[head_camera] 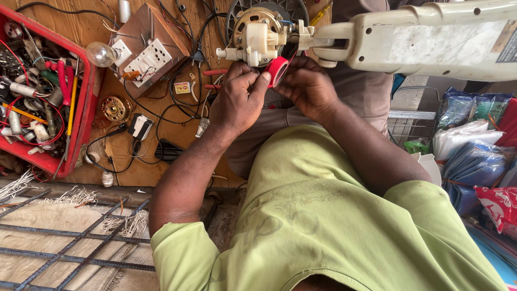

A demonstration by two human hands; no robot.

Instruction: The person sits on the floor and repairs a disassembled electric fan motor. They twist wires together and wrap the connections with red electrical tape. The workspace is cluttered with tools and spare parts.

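Fan motor [257, 33] on white stand [431, 40] directly above both hands over worktop [134, 156]; red tape roll [277, 70] pinched edge-on between left hand [237, 102] fingers and right hand [307, 86] fingers, just below motor.

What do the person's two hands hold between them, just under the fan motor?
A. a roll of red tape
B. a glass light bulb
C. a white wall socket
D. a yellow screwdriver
A: the left hand and the right hand meet on a roll of red tape right below the cream fan motor; the light bulb lies apart on the wooden board.
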